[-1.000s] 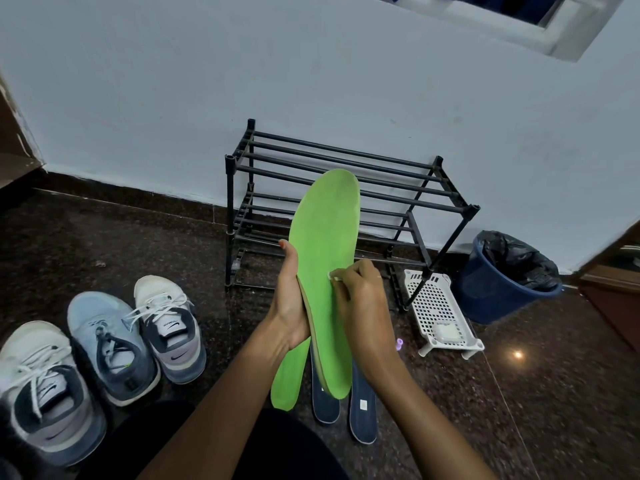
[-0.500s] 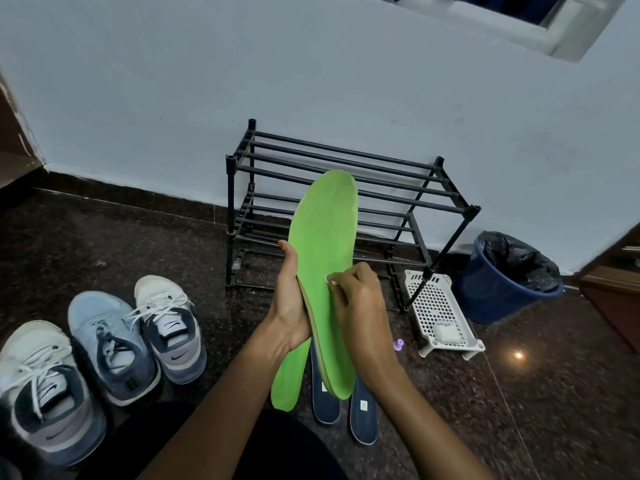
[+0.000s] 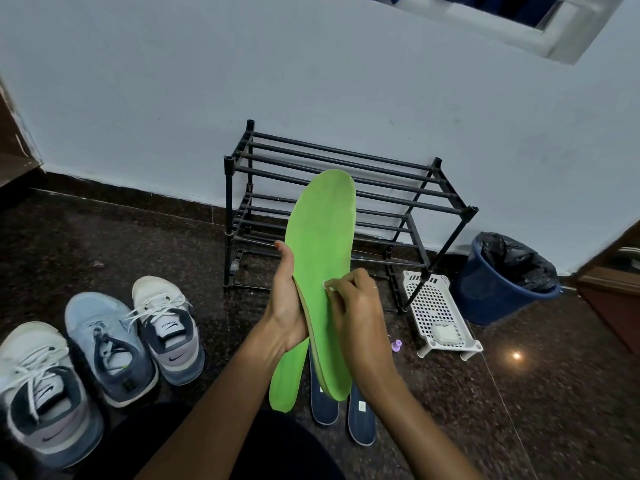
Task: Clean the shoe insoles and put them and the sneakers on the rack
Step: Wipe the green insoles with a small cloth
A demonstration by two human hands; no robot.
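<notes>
Starting nearest the camera, three flat insoles lie on the dark speckled stone floor [image 3: 104, 237] just beyond the person's lap. A second bright green foam insole [image 3: 285, 382] is on the left and two navy blue insoles [image 3: 323, 407] lie side by side to its right. Above them the left hand [image 3: 287, 306] grips the long bright green foam insole [image 3: 322, 237] by its left edge, thumb up along the rim and fingers curled behind. It holds the insole upright, toe towards the far wall. The right hand [image 3: 356, 306] pinches a small white cleaning pad [image 3: 327, 285] in its curled fingertips and presses it on the insole's face around mid-length. Compared with a second ago, the pad has slid a little leftward across the green surface while the insole has barely moved. I judge from this that a wiping stroke is in progress and cleaning is at an early stage; nothing is on the rack yet. At near left, three grey, white and pale blue laced sneakers [image 3: 107, 348] wait on the floor. Farther right stands a white perforated plastic tray [image 3: 436, 306]. Beyond it the black metal tube shoe rack [image 3: 346, 188] stands against the pale wall [image 3: 207, 81], with a blue plastic bin lined in black [image 3: 495, 292] at far right.
</notes>
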